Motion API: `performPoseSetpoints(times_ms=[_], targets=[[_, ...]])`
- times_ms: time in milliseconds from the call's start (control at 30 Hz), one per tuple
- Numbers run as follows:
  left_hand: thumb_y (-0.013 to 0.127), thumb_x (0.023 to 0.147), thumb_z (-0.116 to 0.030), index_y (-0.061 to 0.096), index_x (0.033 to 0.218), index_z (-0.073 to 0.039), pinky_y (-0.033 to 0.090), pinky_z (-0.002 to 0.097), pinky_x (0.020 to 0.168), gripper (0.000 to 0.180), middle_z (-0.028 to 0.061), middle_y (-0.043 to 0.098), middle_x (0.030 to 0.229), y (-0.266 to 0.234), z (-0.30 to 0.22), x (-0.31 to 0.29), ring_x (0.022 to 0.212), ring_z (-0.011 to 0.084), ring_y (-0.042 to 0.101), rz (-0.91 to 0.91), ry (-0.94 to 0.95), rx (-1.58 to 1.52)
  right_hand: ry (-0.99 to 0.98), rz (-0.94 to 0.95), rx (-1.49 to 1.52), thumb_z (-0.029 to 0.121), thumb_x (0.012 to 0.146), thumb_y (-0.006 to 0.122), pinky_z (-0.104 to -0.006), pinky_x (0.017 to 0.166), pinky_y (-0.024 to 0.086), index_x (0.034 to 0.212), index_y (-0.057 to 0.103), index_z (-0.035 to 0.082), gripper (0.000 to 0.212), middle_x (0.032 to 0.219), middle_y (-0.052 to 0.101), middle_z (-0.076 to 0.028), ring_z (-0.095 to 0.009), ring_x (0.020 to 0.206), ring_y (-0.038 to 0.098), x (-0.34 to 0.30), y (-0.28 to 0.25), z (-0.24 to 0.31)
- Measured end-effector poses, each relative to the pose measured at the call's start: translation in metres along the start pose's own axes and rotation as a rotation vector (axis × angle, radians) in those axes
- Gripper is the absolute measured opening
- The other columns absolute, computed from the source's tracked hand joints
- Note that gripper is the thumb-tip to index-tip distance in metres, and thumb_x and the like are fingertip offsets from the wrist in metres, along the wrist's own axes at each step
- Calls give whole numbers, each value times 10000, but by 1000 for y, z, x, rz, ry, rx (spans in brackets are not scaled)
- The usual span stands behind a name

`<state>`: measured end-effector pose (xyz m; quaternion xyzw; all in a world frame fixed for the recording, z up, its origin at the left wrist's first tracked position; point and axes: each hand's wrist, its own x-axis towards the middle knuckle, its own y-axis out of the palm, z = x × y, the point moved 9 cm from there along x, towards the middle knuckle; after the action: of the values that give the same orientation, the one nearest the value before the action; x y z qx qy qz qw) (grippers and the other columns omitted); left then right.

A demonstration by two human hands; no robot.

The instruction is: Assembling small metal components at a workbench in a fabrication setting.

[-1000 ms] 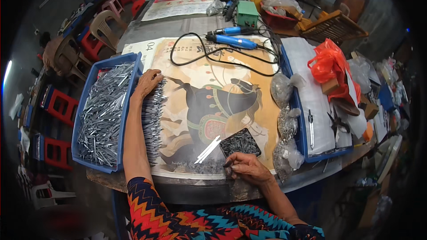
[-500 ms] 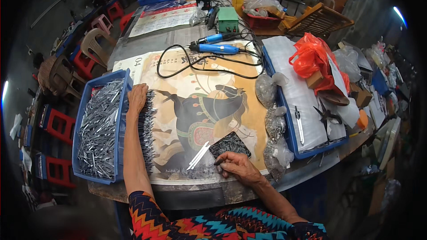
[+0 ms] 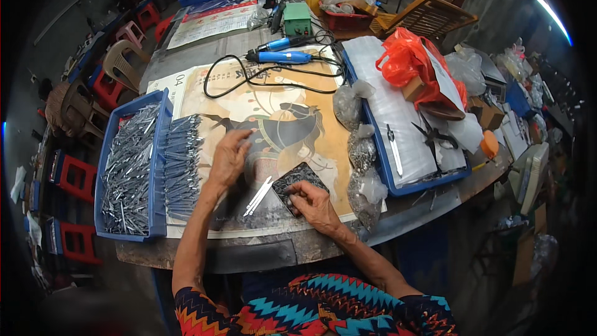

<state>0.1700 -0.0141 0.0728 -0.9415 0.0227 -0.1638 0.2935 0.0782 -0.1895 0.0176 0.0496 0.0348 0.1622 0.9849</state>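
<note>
My left hand (image 3: 229, 157) is above the printed sheet, its fingers bent but apart, with nothing visible in them. Beside it, a row of slender dark metal pieces (image 3: 182, 165) lies along a blue tray (image 3: 161, 168) heaped with similar silvery pieces (image 3: 129, 174). My right hand (image 3: 312, 207) is over a small black tray (image 3: 303, 169) of tiny dark parts; thumb and forefinger are pinched, and what is between them is too small to make out. Between my hands, a few bright slim metal pieces (image 3: 257, 196) lie side by side on the sheet.
Blue electric screwdrivers (image 3: 283, 57) with a looped black cable lie on the far part of the sheet. Clear bags of small parts (image 3: 362, 149) line its right side. Farther right, a blue tray (image 3: 381, 158) holds white foam, pliers (image 3: 433, 137) and a red bag (image 3: 410, 62).
My left hand has left the blue tray's edge and moved right over the sheet. My right hand has shifted slightly up and left over the black tray. The whole view has shifted a little.
</note>
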Motion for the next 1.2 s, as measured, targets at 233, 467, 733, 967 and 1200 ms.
performPoseSetpoints(times_ms=[233, 467, 733, 967, 1200], targets=[[520, 843, -26, 567, 1084, -2, 451, 296, 819, 247, 138, 614, 1002, 24, -38, -47, 943, 226, 589, 10, -7, 35, -136, 14, -206, 46, 831, 507, -244, 519, 387, 963, 544, -25, 154, 659, 519, -37, -79, 570, 449, -4, 2, 22], [505, 829, -8, 561, 1069, 12, 462, 331, 786, 247, 177, 609, 983, 35, -34, -76, 910, 271, 596, -69, -59, -118, -303, -6, -420, 55, 813, 492, -322, 554, 430, 944, 540, -28, 162, 666, 558, -150, -207, 583, 553, 6, 1, 43], [499, 828, -10, 577, 1054, 12, 457, 310, 803, 240, 153, 626, 971, 36, -11, -79, 910, 243, 604, -215, -97, -200, -297, 71, -567, 50, 822, 511, -309, 632, 452, 941, 550, -35, 151, 758, 604, -145, -192, 696, 589, 26, 10, 58], [474, 858, -2, 580, 1069, 15, 462, 251, 744, 237, 112, 632, 936, 33, -4, -81, 847, 149, 590, -283, -140, -255, -349, -40, -539, 41, 819, 487, -356, 612, 461, 886, 556, -21, 115, 736, 599, -193, -300, 678, 609, 37, -1, 56], [466, 873, -11, 587, 1056, 18, 464, 246, 741, 221, 98, 644, 904, 33, -8, -81, 849, 149, 603, -335, -87, -260, -282, -67, -428, 55, 840, 522, -233, 578, 393, 905, 573, -38, 124, 695, 529, -25, -85, 632, 470, 42, -7, 33]])
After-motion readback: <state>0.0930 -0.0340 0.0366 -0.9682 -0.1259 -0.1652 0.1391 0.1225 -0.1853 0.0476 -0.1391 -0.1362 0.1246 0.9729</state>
